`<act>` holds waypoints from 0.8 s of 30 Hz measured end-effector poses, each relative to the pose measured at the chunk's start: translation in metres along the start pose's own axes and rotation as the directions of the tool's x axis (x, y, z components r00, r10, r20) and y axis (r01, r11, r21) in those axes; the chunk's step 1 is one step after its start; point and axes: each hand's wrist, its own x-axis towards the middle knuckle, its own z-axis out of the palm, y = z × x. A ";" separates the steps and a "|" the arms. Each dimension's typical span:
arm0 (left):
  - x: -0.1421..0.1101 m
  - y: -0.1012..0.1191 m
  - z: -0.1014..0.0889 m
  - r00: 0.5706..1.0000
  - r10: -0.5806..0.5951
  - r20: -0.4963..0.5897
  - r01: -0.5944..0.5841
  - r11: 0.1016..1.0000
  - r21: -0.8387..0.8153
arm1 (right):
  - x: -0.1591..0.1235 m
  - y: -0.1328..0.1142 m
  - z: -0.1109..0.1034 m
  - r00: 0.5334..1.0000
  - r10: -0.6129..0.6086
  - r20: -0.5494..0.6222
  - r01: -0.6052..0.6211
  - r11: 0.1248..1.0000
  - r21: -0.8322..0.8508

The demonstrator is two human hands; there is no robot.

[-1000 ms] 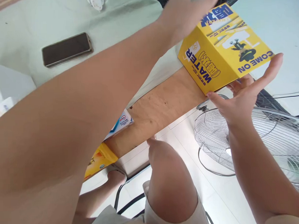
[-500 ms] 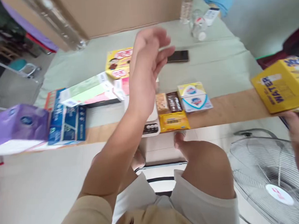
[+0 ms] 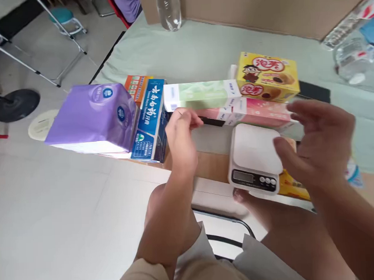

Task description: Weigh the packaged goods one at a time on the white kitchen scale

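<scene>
My left hand point(image 3: 181, 134) hovers with fingers loosely curled and holds nothing, just in front of the near end of a long pale green box point(image 3: 200, 95). Beside it to the left stands a blue and white box point(image 3: 151, 121). My right hand point(image 3: 319, 144) is open with fingers spread and empty, over the right side of a white kitchen scale point(image 3: 254, 159) at the table's front edge. Under the green box lies a long pink box point(image 3: 254, 110). A yellow snack box point(image 3: 266, 81) rests behind them.
A purple tissue pack point(image 3: 91, 118) sits at the table's left end, an orange box point(image 3: 136, 85) behind it. A phone point(image 3: 314, 92) lies behind the snack box. Plastic bottles point(image 3: 169, 8) stand at the back by a cardboard wall point(image 3: 261, 6). Yellow packets point(image 3: 292, 185) lie under my right hand.
The view has swung left from the fan side to the table's middle. The yellow box marked WATER has left my right hand and the view. Both hands now hover over the scale and boxes.
</scene>
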 end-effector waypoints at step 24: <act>-0.009 -0.011 0.030 0.835 -0.332 0.439 0.293 0.943 0.156 | 0.167 0.129 -0.010 0.668 0.286 0.687 -0.001 0.924 -0.383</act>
